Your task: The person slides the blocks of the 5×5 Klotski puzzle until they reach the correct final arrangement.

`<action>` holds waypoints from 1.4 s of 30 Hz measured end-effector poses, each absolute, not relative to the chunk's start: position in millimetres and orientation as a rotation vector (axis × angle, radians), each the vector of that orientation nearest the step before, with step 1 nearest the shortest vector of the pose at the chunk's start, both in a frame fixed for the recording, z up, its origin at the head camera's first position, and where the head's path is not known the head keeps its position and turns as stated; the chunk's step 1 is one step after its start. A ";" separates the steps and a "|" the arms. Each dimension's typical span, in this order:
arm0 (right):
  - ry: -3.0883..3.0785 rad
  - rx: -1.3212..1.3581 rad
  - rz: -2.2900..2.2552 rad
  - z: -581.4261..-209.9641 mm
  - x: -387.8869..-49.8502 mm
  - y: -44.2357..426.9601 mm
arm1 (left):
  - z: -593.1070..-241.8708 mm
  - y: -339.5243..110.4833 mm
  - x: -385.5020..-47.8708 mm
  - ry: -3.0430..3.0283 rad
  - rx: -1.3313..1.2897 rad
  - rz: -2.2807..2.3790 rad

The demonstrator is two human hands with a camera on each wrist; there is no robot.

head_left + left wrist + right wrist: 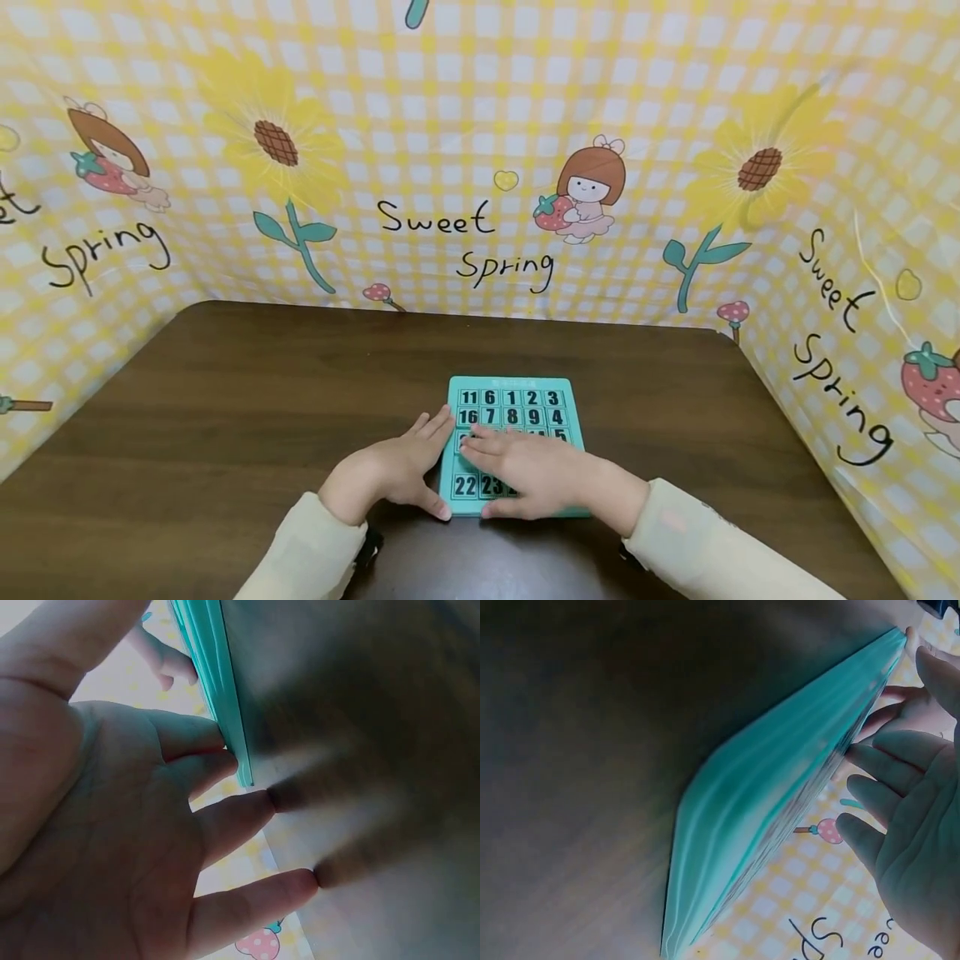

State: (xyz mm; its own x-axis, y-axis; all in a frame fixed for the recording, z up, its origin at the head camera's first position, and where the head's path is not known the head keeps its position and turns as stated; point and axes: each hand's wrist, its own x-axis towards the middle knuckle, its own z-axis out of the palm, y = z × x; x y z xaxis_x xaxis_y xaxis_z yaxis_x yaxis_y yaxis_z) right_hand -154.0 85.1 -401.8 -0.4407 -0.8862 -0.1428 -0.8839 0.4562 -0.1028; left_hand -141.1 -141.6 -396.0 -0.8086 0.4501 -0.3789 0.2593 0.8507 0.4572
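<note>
A turquoise number sliding puzzle [512,407] lies flat on the table, its square tiles printed with black numbers. At its left side is my left hand [405,468], fingers extended along the edge and thumb by the near left corner. In the left wrist view, some fingertips of this hand touch the table beside the puzzle's side wall [216,679]. My right hand [536,477] stretches over the lower tiles with straight fingers and hides several numbers. The right wrist view shows the puzzle's near side [757,776] and the fingers [877,799] close above the tile face.
The dark brown wooden table [247,400] extends around the puzzle. A yellow checked cloth [465,108] with flowers and lettering rises at the back and both sides. Pale sleeves [705,533] cover the forearms.
</note>
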 end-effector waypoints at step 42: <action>2.532 -1.472 -0.021 -406.9 -174.1 84.9 | -397.2 -141.3 -142.8 2.538 0.522 0.543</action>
